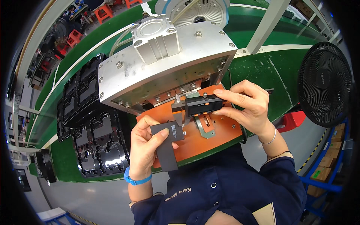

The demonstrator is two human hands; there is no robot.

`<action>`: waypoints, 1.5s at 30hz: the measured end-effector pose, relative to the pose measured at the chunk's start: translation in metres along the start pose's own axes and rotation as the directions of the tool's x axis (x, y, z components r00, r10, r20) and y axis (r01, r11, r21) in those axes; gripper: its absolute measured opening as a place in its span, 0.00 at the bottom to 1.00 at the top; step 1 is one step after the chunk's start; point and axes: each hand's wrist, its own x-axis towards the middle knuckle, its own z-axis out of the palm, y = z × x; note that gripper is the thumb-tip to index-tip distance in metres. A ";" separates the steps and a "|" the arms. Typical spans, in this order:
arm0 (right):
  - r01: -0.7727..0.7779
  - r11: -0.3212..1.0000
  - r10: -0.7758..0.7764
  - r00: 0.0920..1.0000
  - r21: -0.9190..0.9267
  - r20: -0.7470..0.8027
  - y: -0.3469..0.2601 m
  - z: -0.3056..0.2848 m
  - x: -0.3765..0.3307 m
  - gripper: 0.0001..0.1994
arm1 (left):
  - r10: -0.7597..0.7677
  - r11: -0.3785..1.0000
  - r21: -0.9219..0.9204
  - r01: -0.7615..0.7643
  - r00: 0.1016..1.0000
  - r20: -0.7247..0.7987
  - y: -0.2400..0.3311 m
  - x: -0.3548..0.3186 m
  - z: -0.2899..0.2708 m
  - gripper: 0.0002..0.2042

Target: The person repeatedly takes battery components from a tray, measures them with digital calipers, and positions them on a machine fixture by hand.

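My left hand [145,139] pinches a flat dark grey battery pack [167,155] between thumb and fingers; a small printed label sits near its upper end. A black digital caliper [204,106] with orange buttons is gripped at its right end by my right hand [250,108], thumb below and fingers above. The caliper's jaws point down toward the pack's upper right edge; whether they touch it I cannot tell. Beneath both hands lies an orange base plate [225,132], bearing a metal fixture [205,128] partly hidden by the caliper.
A silver metal press [165,71] with a cylinder on top stands just beyond my hands. Black moulded trays [99,144] are stacked to the left on the green bench [258,71]. At the right are a black fan [324,84] and a red object [292,120].
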 end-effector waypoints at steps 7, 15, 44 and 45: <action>0.041 0.999 -0.041 0.999 -0.027 -0.026 0.001 0.003 -0.002 0.26 | -0.006 1.000 0.011 0.006 1.000 -0.015 -0.001 0.000 -0.001 0.08; 0.029 0.999 -0.029 0.999 0.013 -0.035 0.002 0.005 -0.003 0.26 | 0.007 1.000 0.011 -0.007 1.000 -0.012 -0.001 -0.001 -0.002 0.08; 0.006 0.998 -0.006 1.000 0.056 -0.002 -0.003 0.004 -0.009 0.25 | 0.000 1.000 0.002 0.000 1.000 0.004 0.001 0.001 -0.002 0.06; -0.011 0.998 0.011 1.000 0.060 -0.003 -0.004 0.003 -0.009 0.24 | -0.005 1.000 0.016 0.005 1.000 0.011 0.002 0.001 -0.002 0.06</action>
